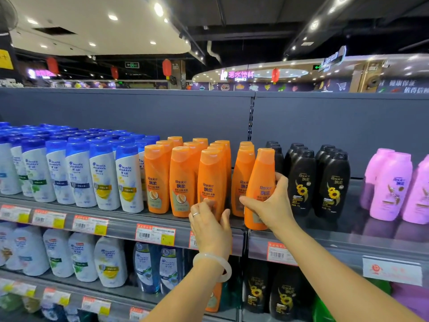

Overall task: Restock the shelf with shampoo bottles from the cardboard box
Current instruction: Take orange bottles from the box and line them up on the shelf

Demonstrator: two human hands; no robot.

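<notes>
Right hand (274,205) gripping orange Rejoice bottle (261,182), shelf (325,242)

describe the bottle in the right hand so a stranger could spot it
On the top shelf, find the orange bottles between the white ones and the black ones. It is the rightmost orange bottle, at the front edge, tilted, gripped by the right hand.

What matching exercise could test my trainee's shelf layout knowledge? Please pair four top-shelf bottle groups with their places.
Things:
1. white bottles
2. orange bottles
3. black bottles
4. pink bottles

Places:
A. far right end
B. just right of the right hand
C. far left, blue caps
D. middle, where the left hand and right hand each hold one

Pairs: 1-C, 2-D, 3-B, 4-A
</notes>
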